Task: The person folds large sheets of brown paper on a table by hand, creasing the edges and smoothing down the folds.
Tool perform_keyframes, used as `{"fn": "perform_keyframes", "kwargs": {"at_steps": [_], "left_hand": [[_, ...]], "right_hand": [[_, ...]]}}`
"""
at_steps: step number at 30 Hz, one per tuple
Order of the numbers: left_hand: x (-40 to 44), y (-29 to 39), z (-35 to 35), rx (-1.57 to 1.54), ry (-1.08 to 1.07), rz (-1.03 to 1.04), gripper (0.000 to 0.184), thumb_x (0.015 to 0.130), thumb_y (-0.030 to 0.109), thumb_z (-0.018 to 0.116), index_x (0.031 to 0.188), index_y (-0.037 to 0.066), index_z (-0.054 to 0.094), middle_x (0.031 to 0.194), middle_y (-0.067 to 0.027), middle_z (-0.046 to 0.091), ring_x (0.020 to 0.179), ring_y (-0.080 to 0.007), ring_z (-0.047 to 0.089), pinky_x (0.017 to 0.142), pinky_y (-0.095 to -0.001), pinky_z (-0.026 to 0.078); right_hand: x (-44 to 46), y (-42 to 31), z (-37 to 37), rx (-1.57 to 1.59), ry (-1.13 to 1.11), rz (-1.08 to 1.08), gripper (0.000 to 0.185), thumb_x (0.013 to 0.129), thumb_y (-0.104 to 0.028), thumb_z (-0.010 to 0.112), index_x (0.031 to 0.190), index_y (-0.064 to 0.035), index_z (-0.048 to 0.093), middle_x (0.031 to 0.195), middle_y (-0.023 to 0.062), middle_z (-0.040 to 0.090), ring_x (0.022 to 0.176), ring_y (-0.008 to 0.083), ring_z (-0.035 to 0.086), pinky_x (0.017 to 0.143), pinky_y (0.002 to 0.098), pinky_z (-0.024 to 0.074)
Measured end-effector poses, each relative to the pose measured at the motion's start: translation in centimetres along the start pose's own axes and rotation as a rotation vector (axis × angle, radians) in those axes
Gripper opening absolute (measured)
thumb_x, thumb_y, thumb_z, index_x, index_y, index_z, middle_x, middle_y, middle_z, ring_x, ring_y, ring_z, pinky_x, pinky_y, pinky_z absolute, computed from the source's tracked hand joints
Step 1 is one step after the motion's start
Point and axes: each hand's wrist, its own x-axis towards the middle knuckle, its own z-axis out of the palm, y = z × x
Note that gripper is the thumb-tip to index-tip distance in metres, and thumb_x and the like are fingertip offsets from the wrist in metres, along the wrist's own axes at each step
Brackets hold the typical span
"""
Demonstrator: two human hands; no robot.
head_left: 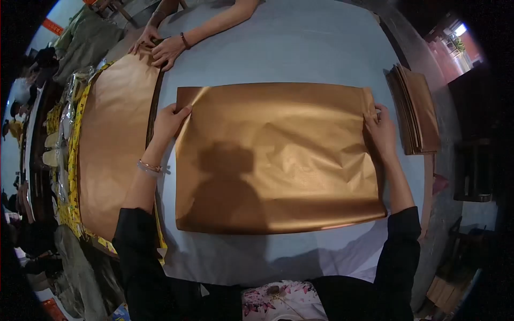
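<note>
A large sheet of gold-brown paper (278, 160), possibly folded, spreads over the pale table in front of me. Creases run through its right half, and a shadow falls across its left part. At its upper left edge, my left hand (172, 119) pinches the paper, thumb on top. Opposite, my right hand (381, 131) grips the right edge, fingers bent around it. To the left lies a long stack of similar gold-brown paper (115, 144) with yellow wrapping along its side.
Across the table, another person's hands (163, 51) rest at the far end of the left stack. Folded gold-brown pieces (415, 109) are piled at the right edge of the grey-white table (300, 53). Clear plastic packets (65, 128) lie beyond the yellow wrapping.
</note>
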Motion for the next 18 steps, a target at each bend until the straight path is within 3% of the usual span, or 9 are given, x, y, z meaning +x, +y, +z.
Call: {"fn": "perform_keyframes", "kwargs": {"at_steps": [2, 5, 9, 15, 18], "left_hand": [[-0.1, -0.1, 0.3, 0.062, 0.036, 0.012, 0.047, 0.073, 0.044, 0.064, 0.089, 0.000, 0.059, 0.072, -0.0111, 0.061, 0.067, -0.0203, 0.059, 0.060, -0.0324, 0.044], [0.2, -0.9, 0.7, -0.062, 0.033, 0.050, 0.046, 0.073, 0.038, 0.067, 0.092, -0.003, 0.056, 0.072, -0.0104, 0.061, 0.065, -0.0177, 0.057, 0.059, -0.0308, 0.044], [-1.1, 1.5, 0.1, -0.082, 0.054, 0.001, 0.046, 0.072, 0.026, 0.071, 0.100, -0.006, 0.050, 0.075, -0.0075, 0.060, 0.066, -0.0138, 0.055, 0.059, -0.0267, 0.044], [-1.3, 1.3, 0.6, -0.112, 0.108, 0.006, 0.049, 0.072, 0.032, 0.070, 0.101, -0.003, 0.052, 0.076, -0.0072, 0.059, 0.069, -0.0147, 0.056, 0.062, -0.0277, 0.044], [-1.1, 0.9, 0.6, -0.022, 0.159, -0.001, 0.052, 0.071, 0.036, 0.070, 0.102, -0.002, 0.053, 0.078, -0.0074, 0.060, 0.070, -0.0176, 0.058, 0.063, -0.0291, 0.045]], "right_hand": [[-0.2, -1.2, -0.7, -0.057, -0.095, 0.094, 0.047, 0.084, -0.031, 0.055, 0.124, -0.0100, 0.040, 0.096, 0.0184, 0.061, 0.086, 0.0361, 0.058, 0.071, 0.0417, 0.0453], [-0.2, -0.9, -0.3, -0.084, -0.058, 0.009, 0.053, 0.085, -0.030, 0.056, 0.131, -0.0145, 0.035, 0.097, 0.0178, 0.060, 0.085, 0.0354, 0.058, 0.071, 0.0413, 0.0457], [-0.3, -0.7, -0.1, -0.113, -0.029, -0.054, 0.045, 0.087, -0.022, 0.053, 0.130, -0.0154, 0.041, 0.099, 0.0176, 0.060, 0.093, 0.0343, 0.057, 0.075, 0.0400, 0.0441], [-0.1, 0.0, 0.0, -0.130, -0.104, -0.103, 0.031, 0.088, -0.021, 0.051, 0.118, -0.0129, 0.052, 0.103, 0.0154, 0.057, 0.096, 0.0330, 0.055, 0.079, 0.0373, 0.0438], [-0.1, -0.1, 0.1, -0.099, -0.113, -0.108, 0.029, 0.091, -0.024, 0.047, 0.119, -0.0203, 0.053, 0.102, 0.0107, 0.057, 0.092, 0.0280, 0.056, 0.074, 0.0358, 0.0451]]}}
